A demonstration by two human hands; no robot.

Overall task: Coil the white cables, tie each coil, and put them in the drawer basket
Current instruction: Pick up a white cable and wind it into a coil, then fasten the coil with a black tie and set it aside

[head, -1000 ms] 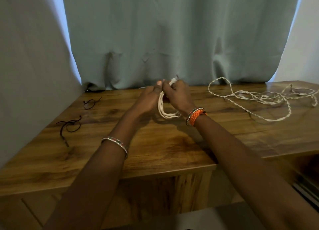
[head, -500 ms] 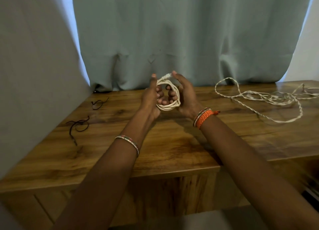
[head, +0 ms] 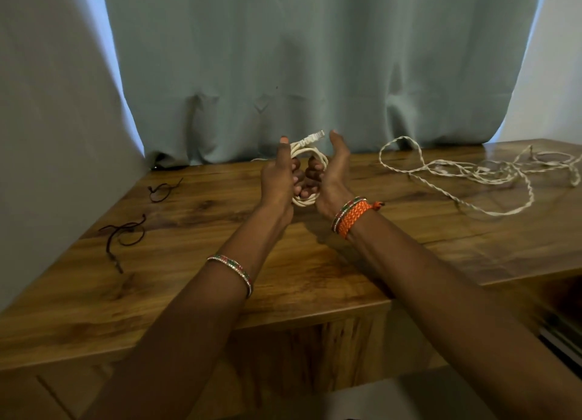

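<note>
My fingers (head: 310,171) curl inside the white cable coil (head: 307,174), left hand (head: 278,177) and right hand (head: 332,174) holding it above the bench (head: 220,262). A second ago it hung as a flattened bundle; now it is rounded, ready for tying. Its ring stands upright facing me, plug (head: 315,135) pointing up-right. The dark ties (head: 126,230) lie left, the loose twisted cable (head: 456,171) right
</note>
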